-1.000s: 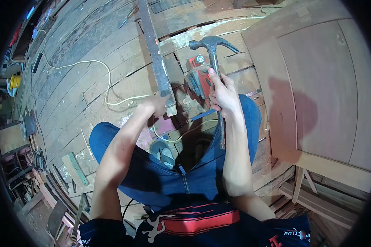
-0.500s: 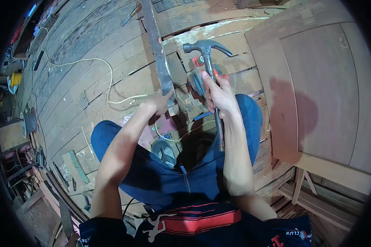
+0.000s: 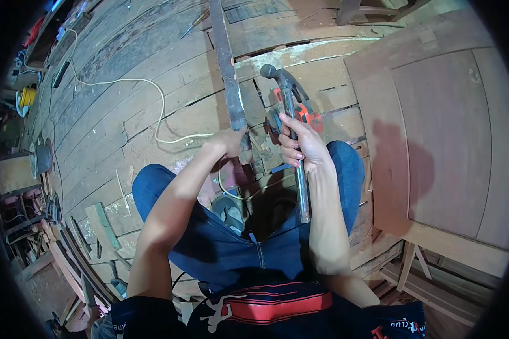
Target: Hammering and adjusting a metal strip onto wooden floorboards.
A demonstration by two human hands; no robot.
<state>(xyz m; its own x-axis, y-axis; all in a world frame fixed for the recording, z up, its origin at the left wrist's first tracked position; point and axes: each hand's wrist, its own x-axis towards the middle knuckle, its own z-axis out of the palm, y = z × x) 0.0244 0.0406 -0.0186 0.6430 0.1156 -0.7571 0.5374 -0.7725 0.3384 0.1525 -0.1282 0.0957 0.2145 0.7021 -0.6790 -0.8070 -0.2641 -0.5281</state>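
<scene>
My right hand (image 3: 306,141) is wrapped round the handle of a claw hammer (image 3: 289,101). The hammer stands head-up, with its metal head at the far end and the handle's butt over my lap. My left hand (image 3: 229,142) grips the near end of a long, narrow, dark-painted wooden strip (image 3: 230,85), which runs away from me across the floor. Its fingers are partly hidden. Just behind the hammer, a red and dark power tool (image 3: 310,117) rests on the floor, partly covered by my right hand.
A pale panelled wooden door (image 3: 441,130) stands at the right. A cream cord (image 3: 163,107) winds over the plank floor (image 3: 147,68) at the left. Scrap timber (image 3: 68,254) is piled at the lower left. My sandalled foot (image 3: 229,212) is between my knees.
The hammer has rotated in my right hand, so its claw now points away to the right and downward rather than sideways. My left hand stays at the strip's end. The whole view has shifted slightly.
</scene>
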